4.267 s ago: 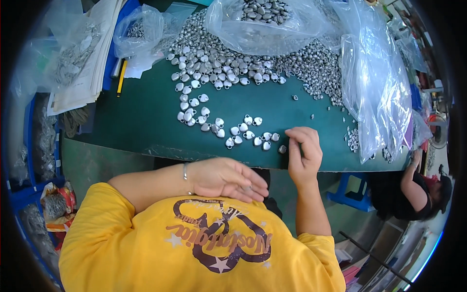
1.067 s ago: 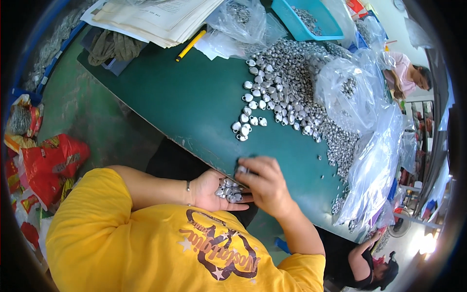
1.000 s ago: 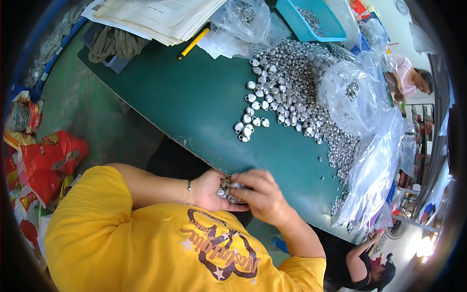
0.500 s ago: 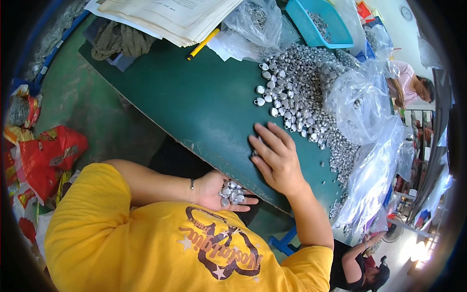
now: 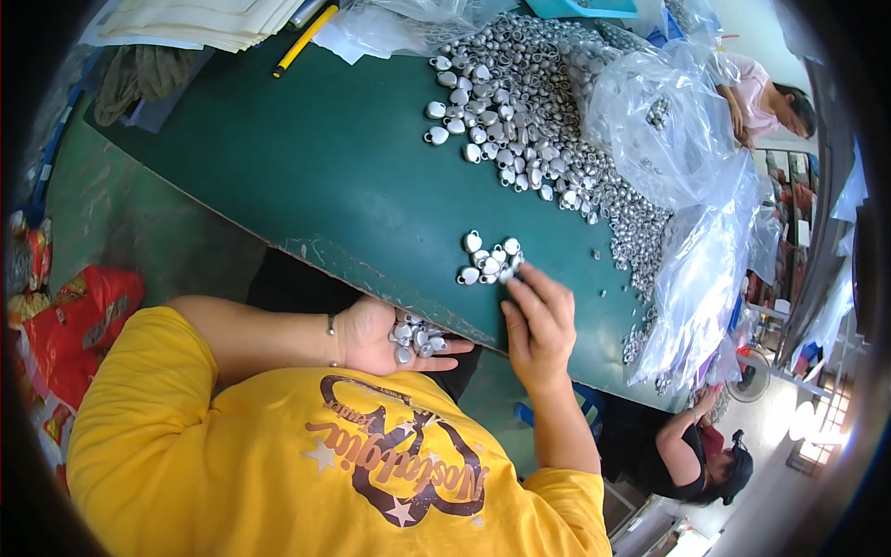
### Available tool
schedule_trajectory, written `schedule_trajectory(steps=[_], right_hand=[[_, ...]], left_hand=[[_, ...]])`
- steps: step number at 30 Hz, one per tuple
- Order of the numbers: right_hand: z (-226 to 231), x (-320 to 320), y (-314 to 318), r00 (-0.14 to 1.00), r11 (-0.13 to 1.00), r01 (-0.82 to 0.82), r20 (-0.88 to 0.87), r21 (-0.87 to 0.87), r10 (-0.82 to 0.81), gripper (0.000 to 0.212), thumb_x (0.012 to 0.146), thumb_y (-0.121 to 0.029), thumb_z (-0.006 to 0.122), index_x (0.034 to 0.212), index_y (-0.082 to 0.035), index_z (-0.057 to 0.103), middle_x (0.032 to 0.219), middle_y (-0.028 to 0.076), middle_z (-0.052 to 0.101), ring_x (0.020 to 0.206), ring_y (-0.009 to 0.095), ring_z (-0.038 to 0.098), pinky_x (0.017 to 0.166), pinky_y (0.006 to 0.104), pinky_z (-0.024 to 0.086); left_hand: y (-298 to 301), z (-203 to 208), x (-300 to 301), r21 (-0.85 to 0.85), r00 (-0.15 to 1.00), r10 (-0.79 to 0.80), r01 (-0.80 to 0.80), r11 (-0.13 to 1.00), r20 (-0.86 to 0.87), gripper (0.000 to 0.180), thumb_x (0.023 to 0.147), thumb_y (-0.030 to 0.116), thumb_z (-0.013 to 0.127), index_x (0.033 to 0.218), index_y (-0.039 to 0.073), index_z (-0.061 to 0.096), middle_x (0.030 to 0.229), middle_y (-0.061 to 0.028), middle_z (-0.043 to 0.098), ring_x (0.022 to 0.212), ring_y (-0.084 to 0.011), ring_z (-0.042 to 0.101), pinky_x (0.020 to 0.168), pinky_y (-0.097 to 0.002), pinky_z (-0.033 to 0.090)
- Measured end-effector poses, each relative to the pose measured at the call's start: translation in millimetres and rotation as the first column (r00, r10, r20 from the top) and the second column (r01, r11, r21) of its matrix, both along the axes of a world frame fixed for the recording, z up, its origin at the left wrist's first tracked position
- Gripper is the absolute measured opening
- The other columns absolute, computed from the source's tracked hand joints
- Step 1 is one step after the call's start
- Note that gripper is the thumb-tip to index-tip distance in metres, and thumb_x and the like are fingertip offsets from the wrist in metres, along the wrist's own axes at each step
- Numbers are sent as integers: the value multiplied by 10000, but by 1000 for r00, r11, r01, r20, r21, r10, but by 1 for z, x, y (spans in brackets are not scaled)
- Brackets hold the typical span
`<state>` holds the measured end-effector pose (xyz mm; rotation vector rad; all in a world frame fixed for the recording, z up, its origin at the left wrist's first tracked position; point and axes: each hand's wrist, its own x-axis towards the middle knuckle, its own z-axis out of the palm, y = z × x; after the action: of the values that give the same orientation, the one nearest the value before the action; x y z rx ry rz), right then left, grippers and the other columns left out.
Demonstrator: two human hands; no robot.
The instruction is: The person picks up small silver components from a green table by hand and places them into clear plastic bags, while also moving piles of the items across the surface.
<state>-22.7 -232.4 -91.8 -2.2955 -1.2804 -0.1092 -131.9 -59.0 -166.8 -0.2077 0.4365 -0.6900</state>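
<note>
My left hand [image 5: 369, 336] is palm up at the near edge of the green table. Several silver heart-shaped metal charms [image 5: 419, 340] lie heaped on its palm and fingers. On the tabletop, my right hand [image 5: 541, 327] has its thumb apart from its fingers. Its fingertips touch the edge of a small cluster of silver heart charms [image 5: 489, 264]. Beyond it spreads a large pile of silver charms [image 5: 548, 148], with hearts toward the left and smaller ring-like pieces toward the right.
Clear plastic bags [image 5: 654, 130] lie over the pile's right side. Papers [image 5: 200, 20], a yellow marker [image 5: 304, 42] and a turquoise tray [image 5: 585, 7] are at the far side. Two other people sit at the right, one in pink [image 5: 756, 97], one in black [image 5: 673, 459].
My right hand has drawn back from over the table, and a small cluster of heart charms now shows beside its fingertips. My left hand still holds its charms. The whole view has shifted.
</note>
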Motion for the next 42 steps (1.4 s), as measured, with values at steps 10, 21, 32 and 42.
schedule_trajectory(steps=[10, 21, 32, 42], right_hand=[[11, -22, 26, 989, 988, -144, -9, 58, 145, 312, 676, -2, 661, 986, -17, 633, 1051, 124, 582, 878, 276, 557, 765, 339, 438], [6, -3, 32, 984, 989, -7, -173, 145, 33, 301, 757, 54, 562, 1053, 12, 601, 1153, 185, 537, 1049, 332, 517, 901, 377, 414], [-6, -4, 56, 966, 979, 184, -198, 92, -163, 334, 772, -55, 632, 1098, -30, 563, 1052, 136, 518, 986, 301, 462, 869, 376, 364], [1, -45, 44, 917, 938, -318, -207, 140, 342, 274, 666, 8, 647, 939, -17, 637, 921, 99, 551, 845, 289, 517, 751, 376, 426]], left_hand=[[-6, -5, -1, -111, 996, 90, -88, 990, 10, 422, 900, 419, 412, 1150, 110, 553, 1089, -100, 610, 1008, -273, 578, 927, -480, 415], [-5, -4, 0, -52, 998, 40, -38, 998, 40, 460, 894, 416, 436, 1202, 83, 511, 1177, -131, 565, 1097, -325, 523, 974, -465, 391], [-5, 10, -4, 103, 999, 32, -33, 994, 9, 459, 898, 443, 393, 1185, 113, 535, 1152, -107, 586, 1071, -321, 541, 962, -471, 380], [-7, -4, -13, -82, 983, 160, -153, 985, 89, 386, 909, 395, 362, 1109, 116, 538, 1093, -71, 596, 1012, -227, 566, 869, -415, 450]])
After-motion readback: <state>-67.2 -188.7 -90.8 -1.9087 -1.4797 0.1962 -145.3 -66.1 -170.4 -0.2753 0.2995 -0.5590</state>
